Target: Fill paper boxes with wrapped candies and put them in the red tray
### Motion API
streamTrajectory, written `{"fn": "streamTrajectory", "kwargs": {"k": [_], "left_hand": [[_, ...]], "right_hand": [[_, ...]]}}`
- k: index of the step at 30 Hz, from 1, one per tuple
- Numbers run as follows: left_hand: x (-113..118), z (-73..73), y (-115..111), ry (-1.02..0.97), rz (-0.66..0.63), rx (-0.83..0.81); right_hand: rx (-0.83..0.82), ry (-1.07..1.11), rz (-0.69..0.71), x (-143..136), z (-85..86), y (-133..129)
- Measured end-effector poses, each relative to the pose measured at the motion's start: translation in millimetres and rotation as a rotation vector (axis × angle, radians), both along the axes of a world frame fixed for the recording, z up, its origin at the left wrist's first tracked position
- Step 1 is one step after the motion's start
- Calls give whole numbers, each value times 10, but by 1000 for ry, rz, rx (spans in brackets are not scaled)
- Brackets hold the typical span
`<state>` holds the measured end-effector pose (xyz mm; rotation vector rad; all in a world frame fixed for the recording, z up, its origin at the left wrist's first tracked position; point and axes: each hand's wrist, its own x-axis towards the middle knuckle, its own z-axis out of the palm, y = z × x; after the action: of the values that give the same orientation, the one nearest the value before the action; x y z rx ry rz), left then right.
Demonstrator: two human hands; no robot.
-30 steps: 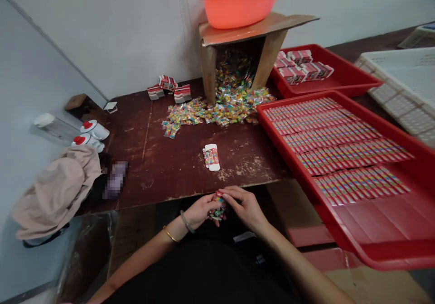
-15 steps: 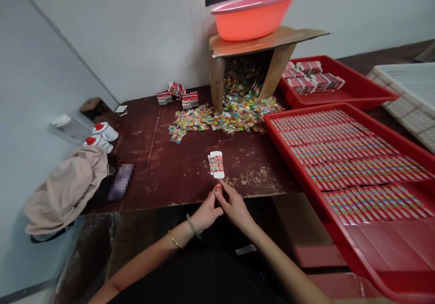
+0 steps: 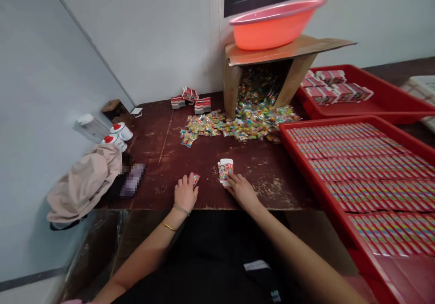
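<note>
My left hand [image 3: 186,194] rests on the dark red table, its fingers closed on a small red box [image 3: 195,179]. To its right, my right hand [image 3: 243,190] has its fingertips on the lower right part of a flattened printed carton [image 3: 224,170] with white flaps. That hand's fingers lie fairly flat, and the thumb is near the carton's lower edge. Beyond the hands is a heap of wrapped candies [image 3: 251,122], which spills from an open cardboard box [image 3: 232,86].
On the right, a red tray [image 3: 401,265] holds rows of small boxes; behind it another red tray [image 3: 390,109] holds carton stacks. A pink basin [image 3: 272,32] tops the cardboard box. Carton bundles [image 3: 203,105] stand near the wall. Cups [image 3: 121,132] and a beige cloth [image 3: 84,181] are left.
My hands have parted from around the small box. The left moved left with a box under its fingers; the right moved forward onto the flat carton. The camera view has shifted.
</note>
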<state>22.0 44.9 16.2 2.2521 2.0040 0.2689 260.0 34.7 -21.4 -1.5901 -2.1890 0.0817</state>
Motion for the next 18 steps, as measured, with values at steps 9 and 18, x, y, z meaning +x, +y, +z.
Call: {"fn": "streamTrajectory", "kwargs": {"k": [9, 18], "left_hand": [[369, -2, -199, -1480, -34, -965], [479, -31, -541, -1413, -93, -1205]], "right_hand": [[267, 163, 295, -372, 431, -625], [-86, 476, 80, -271, 471, -747]]}}
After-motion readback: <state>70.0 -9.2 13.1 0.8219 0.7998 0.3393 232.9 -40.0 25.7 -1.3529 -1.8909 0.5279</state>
